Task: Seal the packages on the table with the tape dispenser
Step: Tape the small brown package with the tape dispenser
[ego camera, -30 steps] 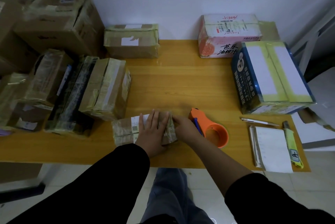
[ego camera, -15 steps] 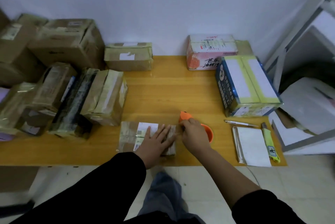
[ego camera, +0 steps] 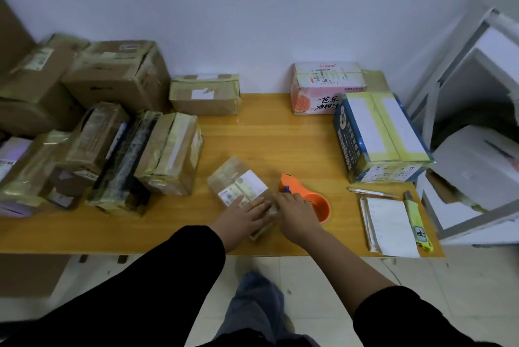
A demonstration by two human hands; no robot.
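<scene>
A small brown package (ego camera: 238, 181) with a white label lies at an angle near the front edge of the wooden table (ego camera: 266, 136). My left hand (ego camera: 241, 217) presses flat on its near end, fingers straight. My right hand (ego camera: 297, 217) is at the package's near right corner, fingertips touching it. The orange tape dispenser (ego camera: 317, 200) stands on the table just behind and to the right of my right hand, partly hidden by it. I cannot see any fingers wrapped around the dispenser.
Several taped packages (ego camera: 168, 153) crowd the table's left side, with a brown box (ego camera: 206, 94) at the back. A pink box (ego camera: 323, 88) and a blue box (ego camera: 379, 136) sit at the right. A pen (ego camera: 370, 192), notebook (ego camera: 390, 226) and yellow knife (ego camera: 417, 223) lie front right.
The small package has turned from lying crosswise to lying at an angle, its labelled end now pointing away. Both hands stayed on its near end. The dispenser has not moved.
</scene>
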